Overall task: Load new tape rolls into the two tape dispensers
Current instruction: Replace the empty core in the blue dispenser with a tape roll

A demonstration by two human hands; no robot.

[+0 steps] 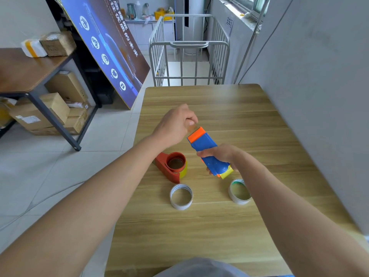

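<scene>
Mid-frame, over the wooden table [219,236], its right edge tight against a grey wall [329,96] and open wood beyond the hands, the right hand [221,154] grips the blue dispenser [205,145], tilted, orange cutter uppermost, yellow roll at its low end. The left hand [175,122] pinches the tape end [192,127] at that cutter; the red dispenser [169,166] lies lower left, two white cores [181,196] nearer the bottom
</scene>
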